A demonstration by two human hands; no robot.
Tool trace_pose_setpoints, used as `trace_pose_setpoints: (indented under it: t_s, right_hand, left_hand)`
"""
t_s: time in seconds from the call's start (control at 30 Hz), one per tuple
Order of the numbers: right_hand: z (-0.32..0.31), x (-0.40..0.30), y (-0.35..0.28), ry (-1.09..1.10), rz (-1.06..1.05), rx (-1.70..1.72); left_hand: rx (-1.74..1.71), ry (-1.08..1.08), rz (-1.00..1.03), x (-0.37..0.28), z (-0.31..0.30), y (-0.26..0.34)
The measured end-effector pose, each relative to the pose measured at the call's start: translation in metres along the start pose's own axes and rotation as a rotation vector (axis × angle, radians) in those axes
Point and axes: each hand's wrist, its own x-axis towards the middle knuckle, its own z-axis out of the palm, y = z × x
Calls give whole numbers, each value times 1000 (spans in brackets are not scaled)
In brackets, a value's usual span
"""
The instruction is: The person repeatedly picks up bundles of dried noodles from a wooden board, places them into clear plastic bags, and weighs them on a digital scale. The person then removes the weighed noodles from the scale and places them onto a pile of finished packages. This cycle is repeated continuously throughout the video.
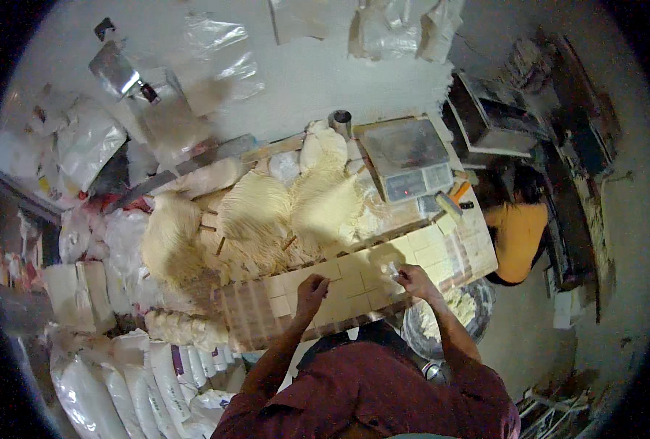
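Note:
A flat sheet of pale dough (352, 279), marked by cut lines into rectangles, lies along the near side of the wooden worktable (242, 307). Over its left part is my left hand (313, 293), fingers curled; I cannot tell whether it holds anything. My right hand (415, 281), above the sheet's right part, grips a small whitish object (392, 270) whose kind is unclear. Beyond the sheet rest large heaps of thin, pale noodle-like strands (256, 203), with short sticks among them. A scraper or brush with an orange handle (458, 193) lies at the table's right end.
A digital scale (407, 151) and a dark metal cup (340, 119) stand at the back. Below my right forearm sits a bowl of pale flour or dough (429, 321). Another person in orange (520, 236) is beyond the table's right end. Filled sacks (133, 384) lie lower left.

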Motion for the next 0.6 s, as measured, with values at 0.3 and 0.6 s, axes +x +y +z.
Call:
trace_pose_setpoints:
  t_s: [0.3,0.6]
  right_hand:
    - [-152,272,-183,490,-497,-91]
    - [-310,602,-345,1192,-748,-275]
  left_hand:
    - [-68,326,-265,-58,-50,-61]
    - [-337,779,-449,-154,-28,-112]
